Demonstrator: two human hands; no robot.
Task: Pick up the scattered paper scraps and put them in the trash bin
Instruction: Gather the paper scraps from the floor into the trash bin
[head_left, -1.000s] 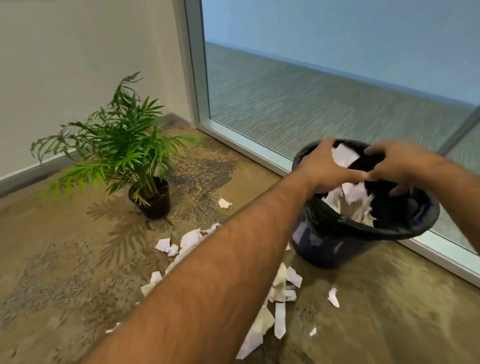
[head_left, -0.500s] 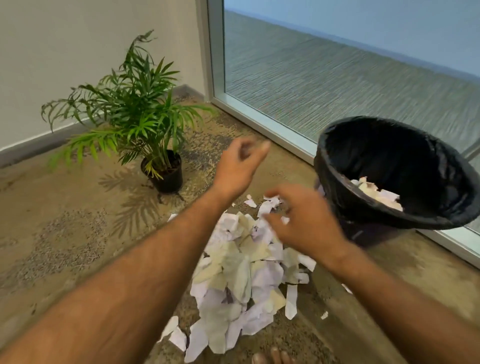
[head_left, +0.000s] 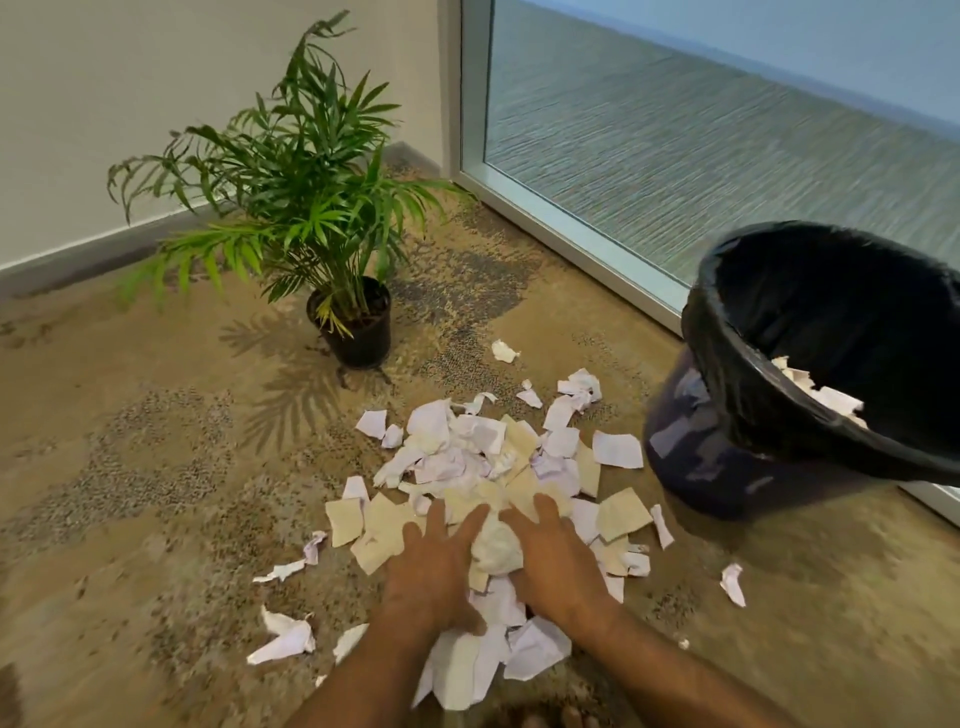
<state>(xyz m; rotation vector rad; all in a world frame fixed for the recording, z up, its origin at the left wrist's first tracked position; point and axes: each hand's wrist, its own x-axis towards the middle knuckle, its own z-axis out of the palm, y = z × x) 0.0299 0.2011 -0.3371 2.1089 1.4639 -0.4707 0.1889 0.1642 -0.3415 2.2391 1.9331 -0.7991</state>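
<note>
A heap of torn white and cream paper scraps (head_left: 483, 457) lies on the carpet in front of me. My left hand (head_left: 434, 569) and my right hand (head_left: 553, 561) rest palm down on the near side of the heap, fingers spread, with a crumpled white wad (head_left: 496, 545) pressed between them. Neither hand has lifted anything. To the right stands the trash bin (head_left: 737, 467), lined with a black bag, and some scraps (head_left: 821, 395) lie inside it. Loose scraps (head_left: 285, 636) are strewn around the heap.
A potted palm (head_left: 353, 322) stands on the carpet behind the heap to the left. A glass wall with a metal frame (head_left: 571, 234) runs along the back right, just behind the bin. A plain wall with a baseboard (head_left: 93, 249) closes the left.
Both hands have come away from the bin's mouth, swung left and down, and now press on the heap. The view has tilted down toward the floor.
</note>
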